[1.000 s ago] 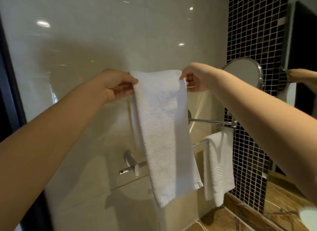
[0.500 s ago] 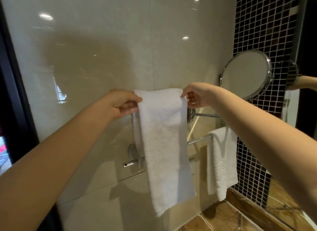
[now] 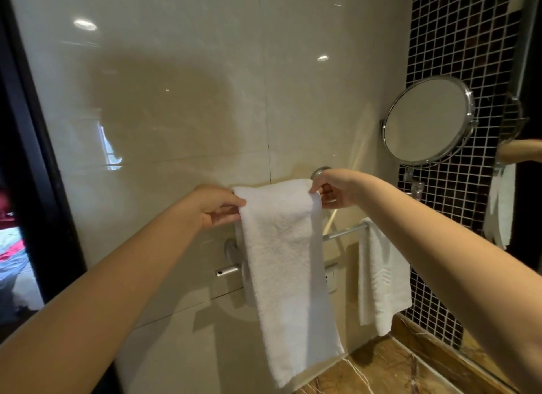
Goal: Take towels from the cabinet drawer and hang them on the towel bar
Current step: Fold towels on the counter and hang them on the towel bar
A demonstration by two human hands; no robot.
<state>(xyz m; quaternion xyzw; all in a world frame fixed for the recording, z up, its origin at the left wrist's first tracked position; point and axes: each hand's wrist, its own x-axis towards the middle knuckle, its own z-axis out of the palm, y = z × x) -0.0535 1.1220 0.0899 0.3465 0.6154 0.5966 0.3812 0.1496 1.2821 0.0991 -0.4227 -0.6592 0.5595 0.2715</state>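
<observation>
Draping a white towel (image 3: 281, 247) at frame centre, both hands pinching its folded top corners.

Left hand (image 3: 217, 207) grips the left corner, right hand (image 3: 334, 188) the right. Soft, light, limp cloth; best held at the top edge, spread wide. Lower bar (image 3: 343, 233) holds a second towel (image 3: 381, 276) at right; round mirror (image 3: 426, 119) upper right, clear of the work.

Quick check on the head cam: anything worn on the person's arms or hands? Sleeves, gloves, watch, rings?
Nothing worn that the frame shows. Both forearms are bare from the bottom edge of the picture up to the wrists: no sleeves, no gloves, no watch or bracelet. The left hand and right hand show no rings on the visible fingers, though some fingers are hidden. No markings or cables.
</observation>
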